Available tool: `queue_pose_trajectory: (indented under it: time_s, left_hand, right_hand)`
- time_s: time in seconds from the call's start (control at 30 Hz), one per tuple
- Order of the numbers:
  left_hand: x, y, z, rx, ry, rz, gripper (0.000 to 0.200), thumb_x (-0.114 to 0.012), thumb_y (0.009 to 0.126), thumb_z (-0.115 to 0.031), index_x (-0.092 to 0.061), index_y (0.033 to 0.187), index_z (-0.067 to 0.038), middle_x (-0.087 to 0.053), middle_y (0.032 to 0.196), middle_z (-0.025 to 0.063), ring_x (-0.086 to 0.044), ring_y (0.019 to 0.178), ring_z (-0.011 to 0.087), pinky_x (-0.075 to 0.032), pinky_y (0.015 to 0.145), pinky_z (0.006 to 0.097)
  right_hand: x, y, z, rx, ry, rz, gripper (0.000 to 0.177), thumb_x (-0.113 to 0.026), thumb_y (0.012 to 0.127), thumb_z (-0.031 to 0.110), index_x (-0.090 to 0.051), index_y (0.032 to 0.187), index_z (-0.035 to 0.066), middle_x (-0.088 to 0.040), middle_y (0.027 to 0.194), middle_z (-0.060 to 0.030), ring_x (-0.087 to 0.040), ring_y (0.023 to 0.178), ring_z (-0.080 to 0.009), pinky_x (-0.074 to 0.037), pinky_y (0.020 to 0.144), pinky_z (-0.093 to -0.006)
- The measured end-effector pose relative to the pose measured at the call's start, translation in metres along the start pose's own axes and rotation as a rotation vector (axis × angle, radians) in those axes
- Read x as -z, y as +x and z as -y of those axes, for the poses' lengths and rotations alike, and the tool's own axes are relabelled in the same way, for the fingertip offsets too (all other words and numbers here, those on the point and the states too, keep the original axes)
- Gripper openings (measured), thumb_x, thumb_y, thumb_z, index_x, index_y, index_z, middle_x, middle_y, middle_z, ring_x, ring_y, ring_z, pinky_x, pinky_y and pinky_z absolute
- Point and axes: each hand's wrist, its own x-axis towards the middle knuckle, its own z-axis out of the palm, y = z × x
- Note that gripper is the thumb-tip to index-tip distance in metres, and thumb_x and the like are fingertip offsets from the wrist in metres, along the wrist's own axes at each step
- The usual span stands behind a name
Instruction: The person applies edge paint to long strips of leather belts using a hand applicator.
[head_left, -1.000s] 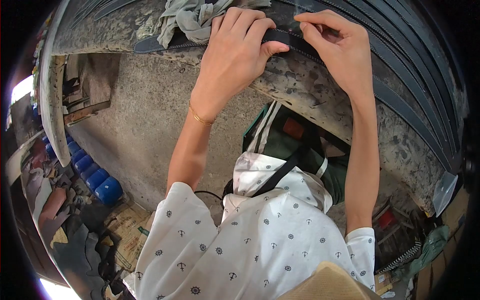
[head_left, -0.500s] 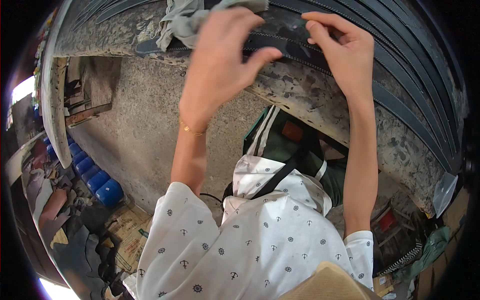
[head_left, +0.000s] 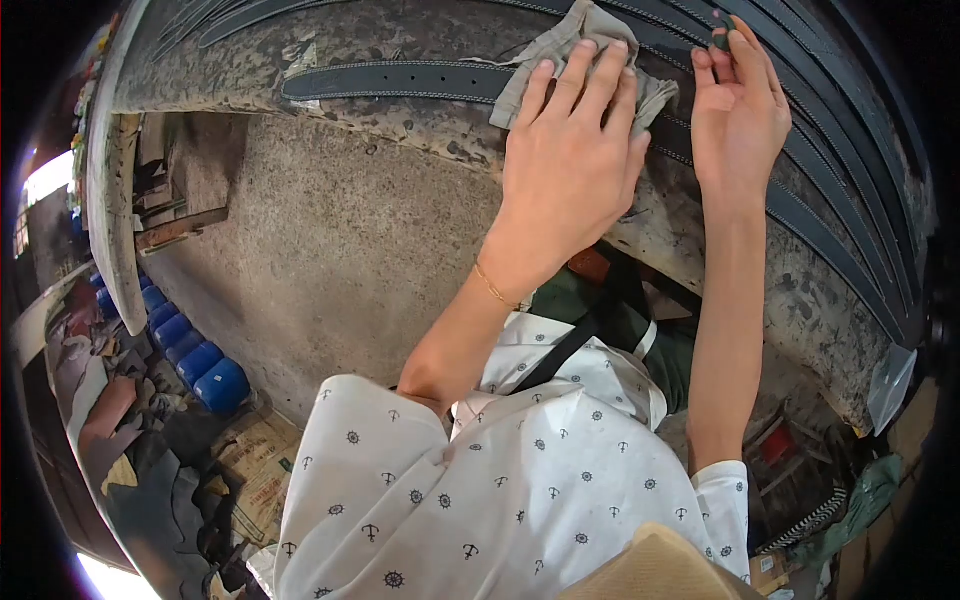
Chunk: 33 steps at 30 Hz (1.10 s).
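My left hand point(head_left: 572, 160) lies with fingers spread on a grey-green cloth point(head_left: 518, 88), pressing it onto a black leather belt with white stitching point(head_left: 400, 82). The belt's rounded end with several holes points left, and the part under the cloth is hidden. To the right, my right hand point(head_left: 740, 110) is raised over the belts, its thumb and index finger pinching a small dark object point(head_left: 722, 38). The rest of that hand's fingers are curled.
More black belts point(head_left: 850, 180) lie side by side along the worn, stained bench point(head_left: 230, 75). Blue containers point(head_left: 220, 385) stand on the floor at left, near leather scraps point(head_left: 110, 410) and flattened cardboard point(head_left: 262, 470). A plastic bag point(head_left: 890, 385) hangs at the bench's right end.
My left hand has moved right and come down on the cloth, which has shifted right along the belt and uncovered its holed end. My right hand has moved slightly right.
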Motion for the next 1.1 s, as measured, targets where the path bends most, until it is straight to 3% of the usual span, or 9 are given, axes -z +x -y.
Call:
queue_pose_trajectory:
  time_s: [0.1,0.2,0.33,0.4,0.43,0.47,0.67,0.93,1.1]
  left_hand:
    - [0.014,-0.002,0.011,0.019,0.070,0.059,0.040,-0.057,0.099,-0.023,-0.063,0.134,-0.005,-0.053,0.150,0.0114,-0.047,0.141,0.0300,-0.031,0.117,0.0544]
    - [0.025,-0.011,0.043,0.105,0.287,-0.027,0.040,-0.059,0.095,-0.025,-0.066,0.127,-0.001,-0.058,0.143,0.0148,-0.052,0.135,0.0317,-0.031,0.115,0.0611]
    - [0.033,-0.013,0.075,0.221,0.409,-0.136,0.037,-0.060,0.095,-0.018,-0.066,0.127,-0.002,-0.061,0.139,0.0145,-0.054,0.132,0.0331,-0.035,0.112,0.0573]
    - [0.029,-0.009,0.069,0.148,0.019,-0.207,0.035,-0.063,0.092,-0.011,-0.066,0.126,-0.002,-0.063,0.132,0.0145,-0.057,0.127,0.0351,-0.040,0.109,0.0516]
    - [0.029,-0.005,0.057,0.082,-0.026,-0.202,0.037,-0.066,0.091,-0.004,-0.067,0.128,-0.006,-0.065,0.130,0.0145,-0.062,0.119,0.0358,-0.048,0.103,0.0409]
    - [0.026,-0.005,0.049,0.027,-0.111,-0.157,0.036,-0.069,0.089,-0.006,-0.070,0.125,-0.009,-0.066,0.127,0.0124,-0.062,0.118,0.0352,-0.047,0.103,0.0437]
    - [0.020,-0.010,0.046,-0.067,-0.050,-0.131,0.028,-0.071,0.084,-0.009,-0.074,0.111,-0.010,-0.065,0.121,0.0099,-0.058,0.121,0.0308,-0.043,0.103,0.0497]
    - [0.029,-0.003,0.053,0.210,0.034,-0.342,0.025,-0.067,0.087,0.000,-0.075,0.110,-0.008,-0.067,0.119,0.0131,-0.060,0.115,0.0332,-0.046,0.101,0.0434]
    - [0.020,-0.002,0.044,-0.025,-0.133,-0.180,0.023,-0.069,0.087,-0.003,-0.075,0.108,-0.008,-0.068,0.117,0.0092,-0.061,0.115,0.0322,-0.047,0.099,0.0437]
  right_hand:
    - [0.001,0.001,0.001,0.000,0.055,0.005,0.022,-0.063,0.098,0.002,-0.067,0.117,-0.007,-0.070,0.102,-0.0111,-0.065,0.094,-0.0164,-0.054,0.092,-0.0358]
    - [-0.002,-0.002,0.003,0.022,0.023,-0.054,0.021,-0.064,0.098,0.002,-0.068,0.116,-0.006,-0.071,0.102,-0.0111,-0.065,0.093,-0.0159,-0.053,0.093,-0.0361]
    - [-0.003,-0.003,-0.002,0.056,-0.048,0.000,0.021,-0.065,0.098,0.003,-0.070,0.116,-0.005,-0.070,0.102,-0.0110,-0.064,0.091,-0.0146,-0.054,0.092,-0.0343]
    - [-0.006,-0.006,-0.002,0.054,-0.065,0.029,0.021,-0.065,0.098,0.003,-0.070,0.117,-0.005,-0.070,0.103,-0.0110,-0.064,0.091,-0.0141,-0.054,0.090,-0.0332]
    - [-0.017,-0.009,0.001,0.050,-0.125,0.001,0.019,-0.065,0.099,0.004,-0.070,0.116,-0.004,-0.069,0.097,-0.0081,-0.062,0.083,-0.0124,-0.052,0.081,-0.0300]
    - [-0.023,-0.012,0.002,0.047,-0.184,-0.027,0.018,-0.064,0.099,0.005,-0.069,0.114,-0.003,-0.068,0.092,-0.0052,-0.059,0.075,-0.0106,-0.049,0.071,-0.0268]
    - [-0.025,-0.014,0.001,0.040,-0.199,-0.031,0.017,-0.065,0.099,0.004,-0.070,0.113,-0.004,-0.068,0.092,-0.0049,-0.059,0.076,-0.0105,-0.049,0.070,-0.0262]
    - [-0.012,-0.007,-0.005,0.047,-0.190,0.053,0.019,-0.065,0.098,0.004,-0.070,0.115,-0.005,-0.069,0.097,-0.0080,-0.062,0.082,-0.0119,-0.052,0.079,-0.0287]
    - [-0.006,-0.006,-0.009,0.059,-0.199,0.123,0.022,-0.066,0.098,0.004,-0.070,0.118,-0.005,-0.070,0.104,-0.0108,-0.064,0.086,-0.0134,-0.055,0.085,-0.0300]
